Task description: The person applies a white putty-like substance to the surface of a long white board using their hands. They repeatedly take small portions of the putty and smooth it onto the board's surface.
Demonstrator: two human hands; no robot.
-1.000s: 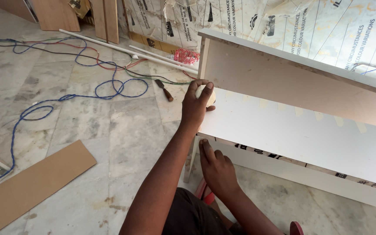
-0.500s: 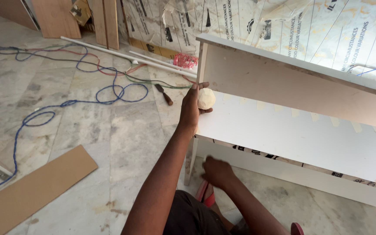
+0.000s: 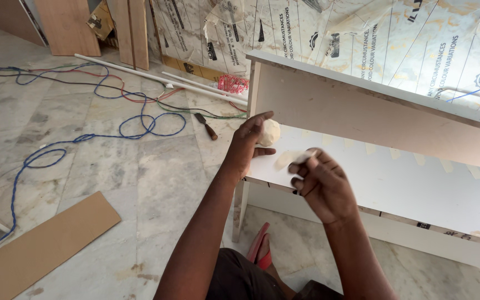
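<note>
My left hand (image 3: 249, 143) holds a pale cream roll of tape (image 3: 269, 132) at the left end of a white board unit (image 3: 395, 183). My right hand (image 3: 320, 186) is raised over the white panel and pinches a short cream strip of tape (image 3: 289, 159) between thumb and fingers. Several cream tape pieces run along the joint where the white panel meets the brown upright back board (image 3: 362, 111).
Blue and red cables (image 3: 84, 139) loop over the marble floor at left. A brown board (image 3: 40, 250) lies at bottom left. A small wooden-handled tool (image 3: 206, 126) and white pipes (image 3: 168, 80) lie near the unit. A red sandal (image 3: 259, 250) sits under the unit's edge.
My right hand rose from below the panel's front edge up over the white panel and now pinches a tape strip. My left hand stayed by the corner with the roll.
</note>
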